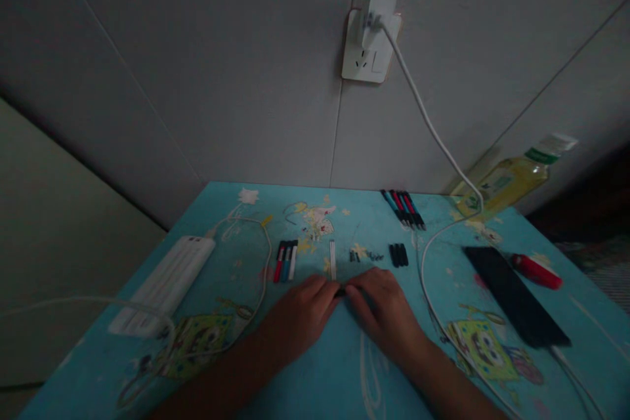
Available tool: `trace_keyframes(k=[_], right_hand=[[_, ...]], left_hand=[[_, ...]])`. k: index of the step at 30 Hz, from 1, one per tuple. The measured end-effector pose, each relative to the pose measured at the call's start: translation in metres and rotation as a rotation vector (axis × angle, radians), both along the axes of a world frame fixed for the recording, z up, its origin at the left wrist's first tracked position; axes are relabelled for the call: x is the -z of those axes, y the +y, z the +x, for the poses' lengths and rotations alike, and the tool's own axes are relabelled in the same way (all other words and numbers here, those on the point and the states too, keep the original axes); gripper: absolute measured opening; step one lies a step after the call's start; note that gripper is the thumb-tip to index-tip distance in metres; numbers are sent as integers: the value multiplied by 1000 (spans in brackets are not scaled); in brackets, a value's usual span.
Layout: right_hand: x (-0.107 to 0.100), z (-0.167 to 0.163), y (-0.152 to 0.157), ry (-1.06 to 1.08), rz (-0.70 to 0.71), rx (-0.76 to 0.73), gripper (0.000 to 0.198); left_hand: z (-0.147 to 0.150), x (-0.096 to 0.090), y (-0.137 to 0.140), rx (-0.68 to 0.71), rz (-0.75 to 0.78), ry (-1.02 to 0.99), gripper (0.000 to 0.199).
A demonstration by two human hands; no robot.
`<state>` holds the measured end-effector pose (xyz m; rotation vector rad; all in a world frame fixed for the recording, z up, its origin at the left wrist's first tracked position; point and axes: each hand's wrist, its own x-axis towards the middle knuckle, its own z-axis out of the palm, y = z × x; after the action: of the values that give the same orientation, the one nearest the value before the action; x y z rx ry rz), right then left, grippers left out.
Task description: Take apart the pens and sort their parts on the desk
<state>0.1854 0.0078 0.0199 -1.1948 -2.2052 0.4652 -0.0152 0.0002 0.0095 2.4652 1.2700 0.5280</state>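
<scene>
My left hand [308, 308] and my right hand [384, 305] meet at the table's middle, fingers pinched on a short dark pen part [340, 292]. Fingers cover most of it, so its exact kind is hidden. Just beyond lie thin white pen refills [333, 259]. Left of them are several pen barrels [285, 261] with dark ends, in red, blue and white. To the right are tiny dark pieces [354, 256], a second small cluster of pieces [375, 256], and black tube-like pen parts [398, 255]. Several whole-looking pens [403, 209] rest in a row near the wall.
A white power strip [165, 282] with a looping cable lies left. At right are a black phone-like slab [516, 295], a red object [536, 271] and a bottle of yellow liquid [512, 180]. A white cable [428, 118] hangs from the wall socket [364, 65] across the table.
</scene>
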Motion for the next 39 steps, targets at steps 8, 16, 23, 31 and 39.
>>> trace_keyframes(k=[8, 16, 23, 31, 39], right_hand=[[2, 20, 14, -24, 136, 133, 17], [22, 38, 46, -291, 273, 393, 20], [25, 37, 48, -330, 269, 401, 12], [22, 36, 44, -327, 242, 379, 12], [13, 36, 39, -319, 251, 377, 12]], left_hand=[[-3, 0, 3, 1, 12, -6, 15], [-1, -3, 2, 13, -12, 28, 22], [-1, -4, 2, 25, 6, 33, 23], [-1, -1, 2, 8, 6, 40, 24], [-1, -1, 2, 8, -3, 55, 23]])
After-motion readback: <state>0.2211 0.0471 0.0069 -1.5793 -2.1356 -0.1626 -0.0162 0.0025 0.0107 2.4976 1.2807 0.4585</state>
